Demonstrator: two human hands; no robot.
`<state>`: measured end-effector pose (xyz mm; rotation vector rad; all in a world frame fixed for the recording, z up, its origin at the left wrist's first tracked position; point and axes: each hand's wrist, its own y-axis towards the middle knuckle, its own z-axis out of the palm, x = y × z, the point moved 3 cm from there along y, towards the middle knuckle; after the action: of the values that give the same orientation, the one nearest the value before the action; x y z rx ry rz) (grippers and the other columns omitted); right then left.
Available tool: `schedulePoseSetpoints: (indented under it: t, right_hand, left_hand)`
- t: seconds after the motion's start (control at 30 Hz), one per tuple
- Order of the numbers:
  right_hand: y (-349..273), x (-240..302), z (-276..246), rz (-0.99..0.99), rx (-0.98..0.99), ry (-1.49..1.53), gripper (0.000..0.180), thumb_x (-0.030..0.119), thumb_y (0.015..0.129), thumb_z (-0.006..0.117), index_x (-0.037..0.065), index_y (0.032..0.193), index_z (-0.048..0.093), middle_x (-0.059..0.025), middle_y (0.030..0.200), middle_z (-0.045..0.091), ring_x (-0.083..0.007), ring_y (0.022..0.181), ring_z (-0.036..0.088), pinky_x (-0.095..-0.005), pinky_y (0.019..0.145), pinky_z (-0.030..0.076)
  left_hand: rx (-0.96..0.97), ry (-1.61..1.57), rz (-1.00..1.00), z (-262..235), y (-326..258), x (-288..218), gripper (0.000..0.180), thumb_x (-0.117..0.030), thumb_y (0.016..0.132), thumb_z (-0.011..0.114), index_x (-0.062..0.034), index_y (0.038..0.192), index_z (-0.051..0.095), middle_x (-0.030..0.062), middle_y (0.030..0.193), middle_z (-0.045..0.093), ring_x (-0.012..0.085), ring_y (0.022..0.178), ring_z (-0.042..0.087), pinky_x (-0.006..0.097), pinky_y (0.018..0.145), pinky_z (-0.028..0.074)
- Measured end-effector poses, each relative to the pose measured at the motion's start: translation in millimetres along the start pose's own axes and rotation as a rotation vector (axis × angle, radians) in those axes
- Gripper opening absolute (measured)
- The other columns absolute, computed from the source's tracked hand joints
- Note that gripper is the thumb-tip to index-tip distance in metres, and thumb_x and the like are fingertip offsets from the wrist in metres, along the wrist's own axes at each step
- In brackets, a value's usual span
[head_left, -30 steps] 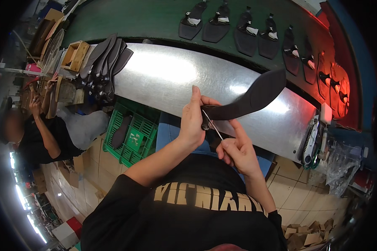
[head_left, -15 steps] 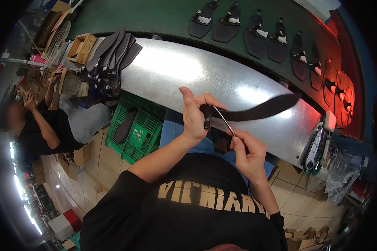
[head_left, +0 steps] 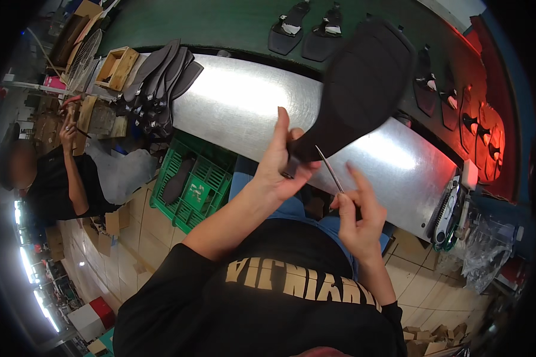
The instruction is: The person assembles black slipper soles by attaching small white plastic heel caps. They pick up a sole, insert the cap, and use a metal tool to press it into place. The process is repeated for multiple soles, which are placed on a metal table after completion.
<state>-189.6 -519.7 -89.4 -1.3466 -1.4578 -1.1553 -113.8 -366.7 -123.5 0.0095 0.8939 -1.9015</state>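
Observation:
My left hand (head_left: pixel 274 169) grips the narrow heel end of a black sandal (head_left: pixel 366 83), whose broad, flat underside faces me, tilted up over the metal worktop. A short black heel piece shows beside my palm. Between the thumb and fingers of my right hand (head_left: pixel 362 217) is a thin pointed metal tool (head_left: pixel 330 169); its index finger sticks out. The tool's tip is close to the sole near the heel; whether it touches, I cannot tell. The sandal's upper side is hidden.
A shiny metal worktop (head_left: pixel 232 89) runs across, with stacked black soles (head_left: pixel 155 77) at left. Beyond it, sandals (head_left: pixel 287 35) stand on a green belt (head_left: pixel 184 24) by a red-lit opening. A green crate (head_left: pixel 205 205), box cutter (head_left: pixel 445 214) and another person (head_left: pixel 59 178) are nearby.
My left hand has turned the sandal from edge-on to underside showing, its toe swinging up and away. My right hand has moved slightly, keeping the tool. The other person's hands have shifted.

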Motion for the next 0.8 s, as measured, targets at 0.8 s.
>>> schedulePoseSetpoints:
  t: [0.8]
  right_hand:
    - [-2.2,-7.8,28.8,-0.29,0.102,-0.273,0.008,0.001,0.083,0.062,0.004,0.087,0.056,-0.0113,0.069,0.056,-0.0296,0.061,0.059,-0.0391,0.054,0.046]
  left_hand:
    - [0.061,0.086,0.081,-8.9,5.7,17.1,0.073,-0.075,0.089,0.028,-0.007,0.077,0.053,0.0053,0.055,0.045,0.0211,0.051,0.046,0.033,0.053,0.043]
